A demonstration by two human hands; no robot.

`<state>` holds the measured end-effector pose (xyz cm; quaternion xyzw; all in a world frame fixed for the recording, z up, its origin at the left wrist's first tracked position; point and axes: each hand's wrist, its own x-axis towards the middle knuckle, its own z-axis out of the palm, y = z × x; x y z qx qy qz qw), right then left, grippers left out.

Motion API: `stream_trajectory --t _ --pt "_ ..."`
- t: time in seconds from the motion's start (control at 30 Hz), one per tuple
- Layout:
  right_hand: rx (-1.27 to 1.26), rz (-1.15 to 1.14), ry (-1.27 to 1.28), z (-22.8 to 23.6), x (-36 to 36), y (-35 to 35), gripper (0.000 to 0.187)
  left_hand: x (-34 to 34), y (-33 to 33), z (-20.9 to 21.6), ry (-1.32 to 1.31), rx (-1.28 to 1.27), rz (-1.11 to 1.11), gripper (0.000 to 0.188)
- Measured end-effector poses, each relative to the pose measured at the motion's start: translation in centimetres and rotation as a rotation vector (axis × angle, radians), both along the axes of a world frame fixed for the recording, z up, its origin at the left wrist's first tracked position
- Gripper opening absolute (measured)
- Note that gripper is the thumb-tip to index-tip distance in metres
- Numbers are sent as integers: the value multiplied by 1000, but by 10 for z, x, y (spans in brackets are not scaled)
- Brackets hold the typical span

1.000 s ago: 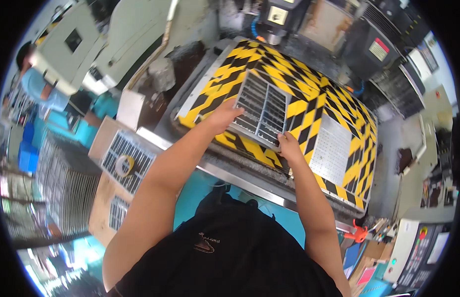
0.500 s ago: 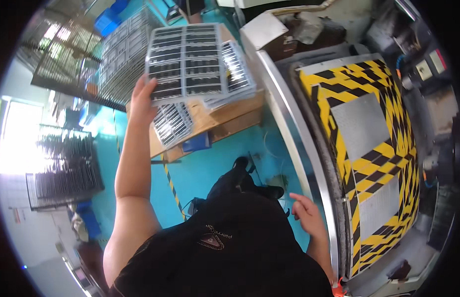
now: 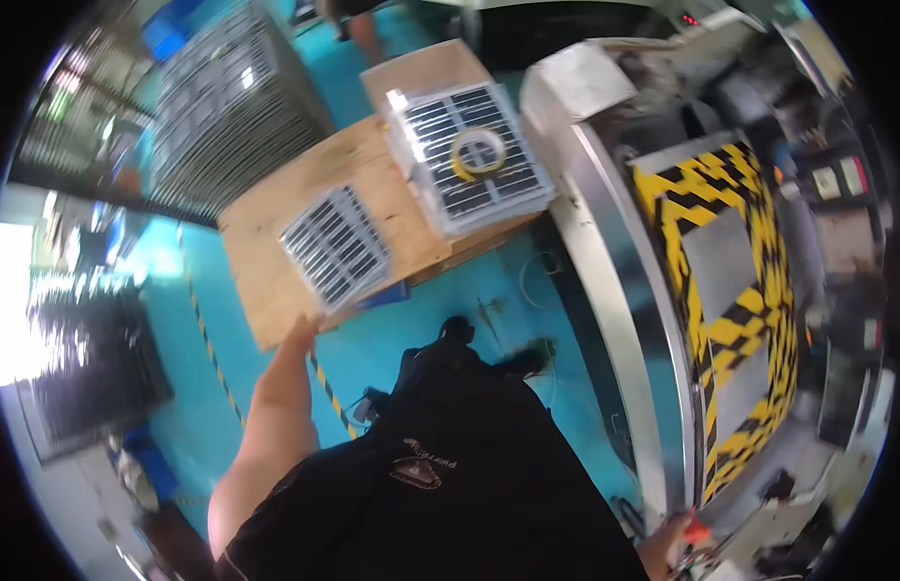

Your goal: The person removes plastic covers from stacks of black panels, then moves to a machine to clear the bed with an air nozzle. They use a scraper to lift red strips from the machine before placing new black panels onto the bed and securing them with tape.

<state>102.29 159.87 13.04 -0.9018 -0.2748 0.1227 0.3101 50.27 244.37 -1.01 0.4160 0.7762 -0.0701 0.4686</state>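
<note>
My left hand (image 3: 301,335) is at the near edge of the wooden table (image 3: 256,247), just below the near corner of a flat grid-framed panel (image 3: 336,247) with dark strips. Blur hides its fingers, and I cannot tell whether they touch the panel. Down at the lower right, my right hand (image 3: 671,535) is beside a red-orange part (image 3: 697,530) at the end of the metal-edged machine. Its fingers are smeared, so its grip does not show. A stack of similar panels (image 3: 440,189) stands on the table's right side, with a yellow tape roll (image 3: 479,153) on top.
The machine (image 3: 726,257) with yellow-black striped covering runs along my right, behind a long metal rail (image 3: 624,223). Tall stacks of grey frames (image 3: 227,116) stand past the table. A dark rack (image 3: 96,344) is at the left. Another person's legs (image 3: 366,37) show at the top.
The panel that my left hand held up is no longer raised. That hand has come down to the table edge. My right hand has moved down and right to the red-orange part.
</note>
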Motion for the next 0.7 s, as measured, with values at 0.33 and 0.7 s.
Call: stream_trajectory --t 0.33,0.7 --pt "960 -1014 -148 147 141 122 35 284 35 95 -694 -305 -568 56" --pt "-341 211 572 225 37 377 54 495 -46 97 -913 -390 -186 25"
